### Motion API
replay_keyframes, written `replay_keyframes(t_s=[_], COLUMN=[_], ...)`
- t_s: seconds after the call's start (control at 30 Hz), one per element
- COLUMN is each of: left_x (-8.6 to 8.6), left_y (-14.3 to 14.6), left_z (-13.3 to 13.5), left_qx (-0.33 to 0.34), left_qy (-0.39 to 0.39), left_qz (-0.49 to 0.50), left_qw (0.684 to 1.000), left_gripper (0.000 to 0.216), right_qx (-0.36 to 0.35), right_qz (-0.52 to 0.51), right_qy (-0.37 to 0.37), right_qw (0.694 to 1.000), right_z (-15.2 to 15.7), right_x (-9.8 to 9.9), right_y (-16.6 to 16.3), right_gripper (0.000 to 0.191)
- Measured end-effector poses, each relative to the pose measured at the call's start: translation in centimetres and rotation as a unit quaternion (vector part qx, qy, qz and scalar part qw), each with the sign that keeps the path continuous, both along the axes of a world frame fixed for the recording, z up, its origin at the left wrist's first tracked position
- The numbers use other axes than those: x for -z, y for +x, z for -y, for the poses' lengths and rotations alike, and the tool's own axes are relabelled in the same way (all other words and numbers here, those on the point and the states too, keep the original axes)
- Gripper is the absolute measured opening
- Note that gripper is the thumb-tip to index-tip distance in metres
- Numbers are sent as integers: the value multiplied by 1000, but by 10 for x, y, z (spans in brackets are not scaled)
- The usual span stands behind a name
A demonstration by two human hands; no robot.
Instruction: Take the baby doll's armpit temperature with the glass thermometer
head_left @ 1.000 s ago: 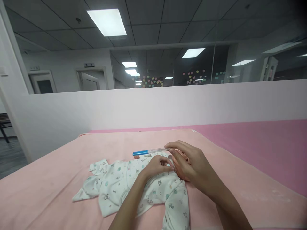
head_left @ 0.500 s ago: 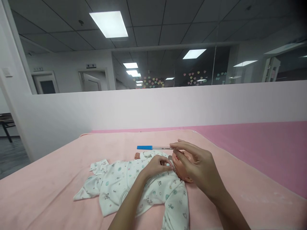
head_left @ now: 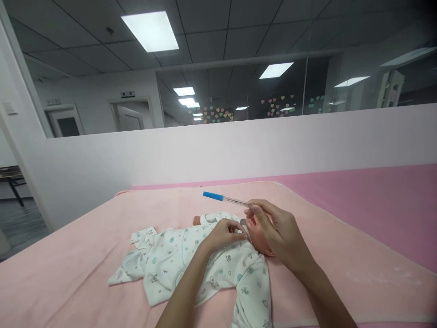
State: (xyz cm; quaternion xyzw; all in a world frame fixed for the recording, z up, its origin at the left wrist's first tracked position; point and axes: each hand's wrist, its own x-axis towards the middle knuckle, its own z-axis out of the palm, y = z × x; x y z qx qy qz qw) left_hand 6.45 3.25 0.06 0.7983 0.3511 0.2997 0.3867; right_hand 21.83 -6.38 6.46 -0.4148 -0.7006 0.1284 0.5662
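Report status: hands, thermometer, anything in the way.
Right hand pinching thermometer, blue end free. Left hand on printed clothing, grip unclear. Right hand partly hides doll's head.

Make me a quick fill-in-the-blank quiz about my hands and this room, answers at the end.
The slim clear tube is held in your ____ hand.
Its free end is coloured ____.
Your left hand is over the patterned clothes worn by a ____.
The background stickers are shaped like ____.

Missing words: right; blue; doll; hearts.
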Motion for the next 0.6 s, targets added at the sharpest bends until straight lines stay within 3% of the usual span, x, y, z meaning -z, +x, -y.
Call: replay_keyframes(t_s=[0.2,0.3,0.37,0.47,0.6], left_x=[-2,-2,-1,-2,-3], left_y=[0,1,1,1,1], left_z=[1,1,0,-2,-2], left_qx=[-4,-19,-33,-36,-50], left_qy=[3,9,4,-8,-21], left_qz=[-4,-5,2,18,37], left_qw=[1000,1000,999,999,998], left_gripper=[28,26,26,26,28], right_qx=[14,39,70,139,170], right_qz=[25,51,62,78,157], right_qy=[10,9,-2,-28,-66], right_qw=[1000,998,996,987,971], right_z=[1,5,9,14,13], right_x=[-3,14,41,97,162], right_y=[2,19,40,82,133], right_gripper=[32,33,32,32,35])
